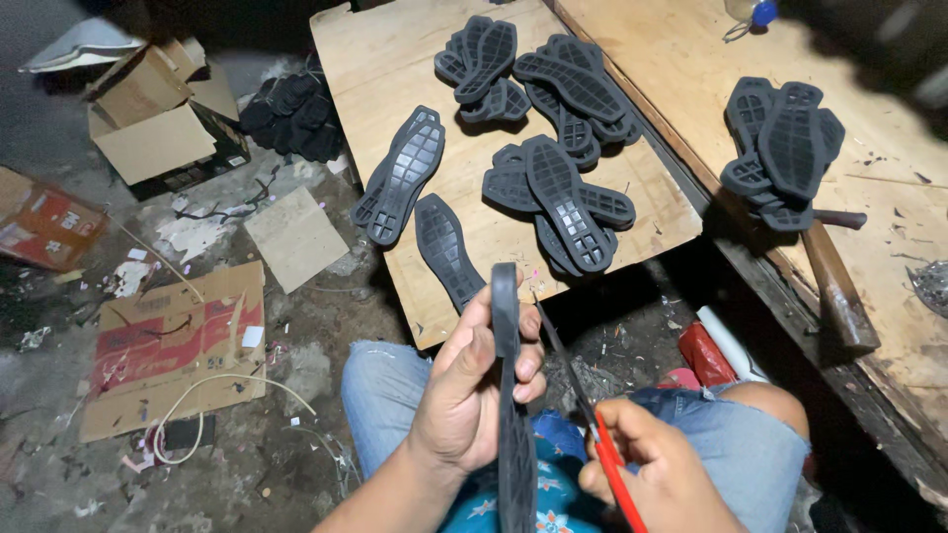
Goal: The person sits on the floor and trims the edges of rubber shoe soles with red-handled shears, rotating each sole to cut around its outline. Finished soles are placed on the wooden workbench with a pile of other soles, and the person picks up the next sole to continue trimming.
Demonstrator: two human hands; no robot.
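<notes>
- Dim workshop floor of bare concrete [296, 395] lies below me, strewn with paper scraps, flattened cardboard [173, 345], an open carton [158, 114] and a loose white cord [212, 405].
- Ahead of my knees I see a plywood board [375, 69] bearing dark rubber shoe soles: a stacked pair [400, 178] at its left, a single sole [449, 247] near its front edge, and heaps [558, 188] towards its right.
- To the right, a raised wooden bench [889, 197] carries another sole pile [780, 148] and a hammer [834, 281] lying along its front edge; a dark gap separates board from bench.
- My left hand [469, 385] has its fingers closed around one black sole [509, 395], held upright and edge-on over my lap, just in front of the board's near edge.
- My right hand [657, 464] is closed on red-handled scissors [592, 424], whose dark blades point up beside the sole; I cannot tell whether they touch it.
- Open room is limited to the space between my jeans-clad knees [380, 395] and the board's front edge; more soles [291, 114] are heaped on the floor left of the board.
</notes>
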